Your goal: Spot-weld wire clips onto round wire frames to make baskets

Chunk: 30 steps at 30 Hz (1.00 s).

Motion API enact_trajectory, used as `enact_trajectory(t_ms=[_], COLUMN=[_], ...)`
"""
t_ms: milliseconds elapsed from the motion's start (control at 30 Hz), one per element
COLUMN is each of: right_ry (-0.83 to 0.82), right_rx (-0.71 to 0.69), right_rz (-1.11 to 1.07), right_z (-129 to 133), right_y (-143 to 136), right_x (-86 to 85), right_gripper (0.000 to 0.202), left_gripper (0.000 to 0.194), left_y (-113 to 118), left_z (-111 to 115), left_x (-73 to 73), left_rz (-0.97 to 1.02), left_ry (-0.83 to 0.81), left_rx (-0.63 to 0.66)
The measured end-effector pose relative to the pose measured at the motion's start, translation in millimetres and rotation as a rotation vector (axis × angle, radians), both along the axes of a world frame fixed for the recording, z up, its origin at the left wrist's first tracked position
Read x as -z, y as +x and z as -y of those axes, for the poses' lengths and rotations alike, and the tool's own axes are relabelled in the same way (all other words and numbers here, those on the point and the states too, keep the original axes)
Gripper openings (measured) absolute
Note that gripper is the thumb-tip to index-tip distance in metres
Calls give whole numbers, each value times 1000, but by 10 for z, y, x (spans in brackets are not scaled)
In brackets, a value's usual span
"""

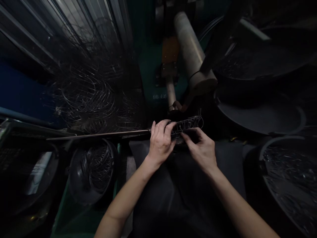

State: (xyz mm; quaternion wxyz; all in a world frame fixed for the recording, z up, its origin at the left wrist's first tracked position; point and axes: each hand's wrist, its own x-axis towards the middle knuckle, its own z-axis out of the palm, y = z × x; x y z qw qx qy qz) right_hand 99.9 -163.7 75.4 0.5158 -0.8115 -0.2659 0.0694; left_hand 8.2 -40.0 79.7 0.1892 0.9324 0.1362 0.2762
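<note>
A small dark wire frame (190,123) of thin bent rods stands at the middle of the view, just below a machine's metal rods. Curled over its left end, the fingers and thumb of my left hand (159,142) close on it. My right hand (203,150) comes from the other side, thumb and fingers pinched at the frame's lower edge. The fingertips of this hand are partly in shadow, so the exact point of contact is hard to see. A black sheet (188,185) spreads beneath both forearms.
Ahead stands a green machine (151,66) with a thick metal cylinder (190,46). A heap of loose wires (86,89) lies back left, behind a thin long strip (119,134). Black tubs hold wire rings (100,165) on the left and small metal pieces (292,175) on the right.
</note>
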Motion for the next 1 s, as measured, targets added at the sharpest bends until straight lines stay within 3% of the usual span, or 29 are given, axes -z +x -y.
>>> enact_trajectory(t_ms=[200, 600, 1000], right_ry=[76, 167, 147], right_rx=[59, 78, 68], right_rz=[90, 153, 144], right_z=[-37, -134, -172], right_y=[-21, 84, 185], right_x=[167, 161, 240], right_gripper=[26, 22, 27], left_gripper=[52, 53, 57], left_y=[54, 191, 309], left_z=[-14, -116, -207], left_x=[0, 48, 105], left_rz=[29, 81, 90], left_ry=[-2, -3, 27], left_rx=[5, 43, 59])
